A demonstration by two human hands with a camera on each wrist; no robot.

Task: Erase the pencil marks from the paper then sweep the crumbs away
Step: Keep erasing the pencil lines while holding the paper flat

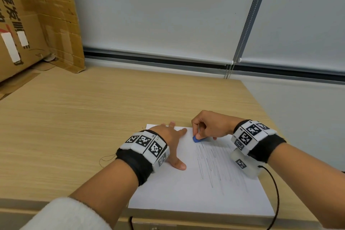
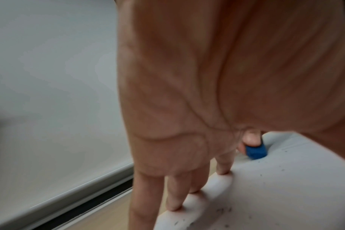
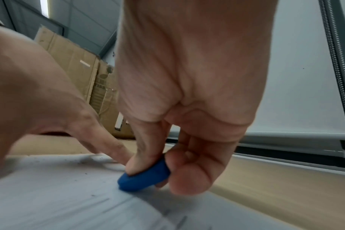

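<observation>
Here, right hand [image 1: 211, 127] pinches eraser [image 1: 197, 139] on paper [image 1: 196, 192].

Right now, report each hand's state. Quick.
Left hand: open, fingers spread flat, pressing the paper down.
Right hand: pinching the blue eraser, its tip on the paper above the pencil marks.

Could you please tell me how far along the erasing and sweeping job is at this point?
Early. The right hand pinches the blue eraser against the top of the paper, which the left hand presses flat. A few crumbs show some rubbing done. Most pencil marks remain, and sweeping is still to do.
</observation>
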